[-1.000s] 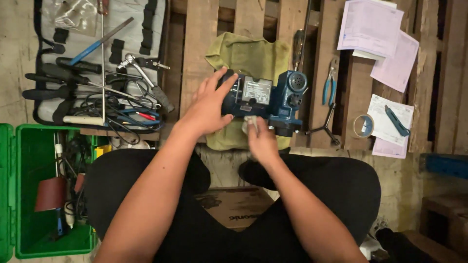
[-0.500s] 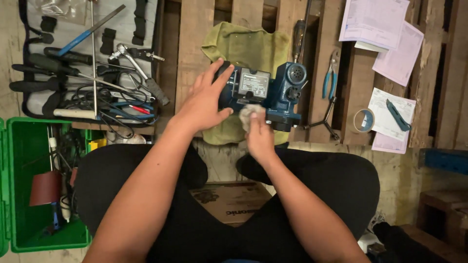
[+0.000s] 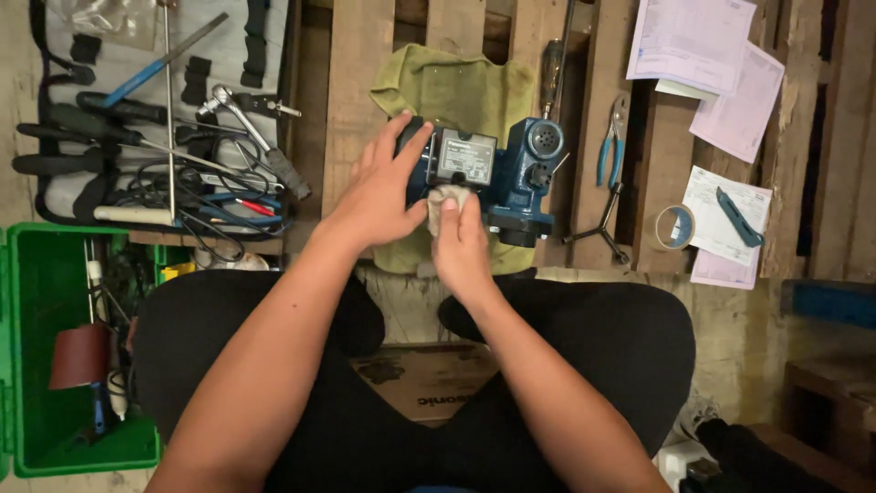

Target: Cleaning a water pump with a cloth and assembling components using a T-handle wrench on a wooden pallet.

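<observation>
Blue metal power tool with a grey plate on top (image 3: 493, 173) sits in the upper middle of the head view, resting on an olive-green cloth (image 3: 452, 91) spread over a wooden slatted pallet (image 3: 360, 91). The left hand (image 3: 383, 192) lies flat and open on the tool's left end, fingers spread over the dark housing, thumb toward the grey plate. The right hand (image 3: 461, 242) is closed around a small pale wad of rag (image 3: 447, 196), pressing it against the near side of the tool just below the grey plate.

At the upper left of the frame a grey fabric tool roll (image 3: 82, 196) lies open, carrying dark-handled screwdrivers, a chrome wrench (image 3: 242, 114), a blue-handled tool and a tangle of black wires. Below it, at the lower left, a green plastic toolbox (image 3: 36, 310) stands open with a brownish roll inside. Just right of the power tool lie blue-handled pliers (image 3: 611, 146) and a dark three-armed key (image 3: 602, 228). Farther right are a roll of tape (image 3: 673, 226), a teal utility knife (image 3: 737, 217) on a printed paper sheet, and pink and white paper forms (image 3: 703, 55) at the upper right. The person's legs in black trousers fill the lower middle, with a brown cardboard box (image 3: 429, 379) between them.
</observation>
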